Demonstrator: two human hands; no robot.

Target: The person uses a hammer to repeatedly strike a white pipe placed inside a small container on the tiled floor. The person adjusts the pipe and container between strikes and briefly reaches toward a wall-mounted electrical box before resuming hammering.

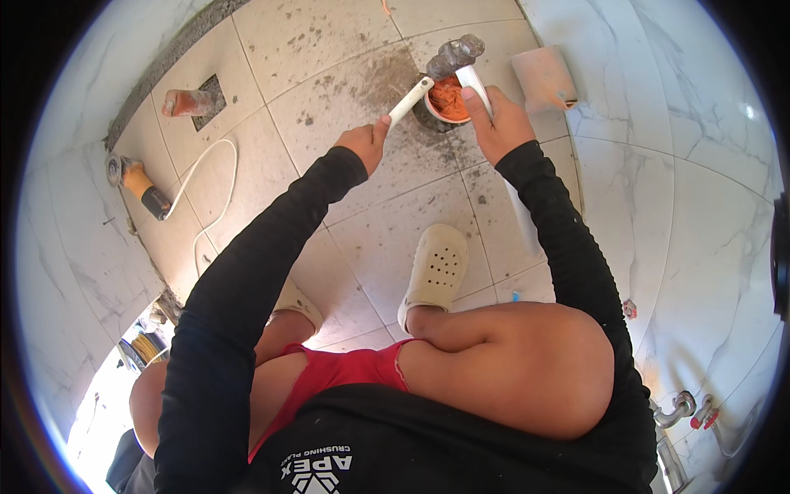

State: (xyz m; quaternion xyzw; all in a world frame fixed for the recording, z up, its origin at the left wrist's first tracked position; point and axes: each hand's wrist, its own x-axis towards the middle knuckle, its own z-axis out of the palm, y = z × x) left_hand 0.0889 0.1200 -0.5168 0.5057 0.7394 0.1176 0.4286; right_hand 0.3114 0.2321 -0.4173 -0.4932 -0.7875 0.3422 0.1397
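Observation:
I squat over a tiled floor. My left hand (pixel 364 142) grips the white handle of a trowel (pixel 411 97) whose grey, mortar-caked blade (pixel 455 54) reaches past a small white bowl (pixel 445 103) of orange paste. My right hand (pixel 497 122) holds a white flat strip (pixel 475 82) against the bowl's right rim, thumb on top. The bowl stands on a dusty grey patch of the floor (pixel 387 82).
An angle grinder (pixel 136 183) with an orange body and a white cord (pixel 210 189) lies at the left. A pinkish pipe stub (pixel 188 102) sits in a floor cut-out. A pink sponge block (pixel 543 78) leans at the marble wall. My cream clog (pixel 436 270) is below the hands. Taps (pixel 683 407) at lower right.

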